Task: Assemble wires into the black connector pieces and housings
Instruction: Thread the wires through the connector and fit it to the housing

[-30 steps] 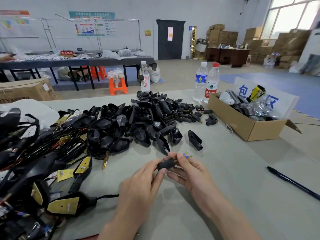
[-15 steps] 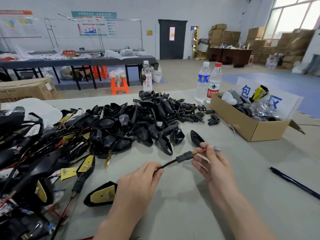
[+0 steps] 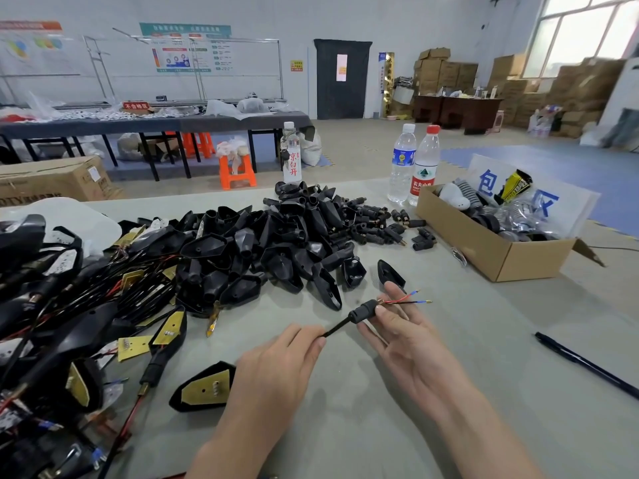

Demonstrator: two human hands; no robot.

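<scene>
Over the grey counter (image 3: 501, 392), a right hand (image 3: 404, 337) is pinching a black connector piece (image 3: 363, 310) with red and black wires (image 3: 403, 301) protruding, while the left hand (image 3: 276, 368) is gripping its black cable (image 3: 337, 329).

- The slim clear bottle (image 3: 291, 154) at the table's far edge carries red vertical characters 京白开.
- The red-capped bottle (image 3: 424, 165) has a red label reading 农夫山泉.
- The white sign (image 3: 539, 195) behind the cardboard box shows blue characters 包 and 区.
- The red plaque (image 3: 136, 106) on the far table reads 不合格区.
- Wall posters: text too small to read.
</scene>
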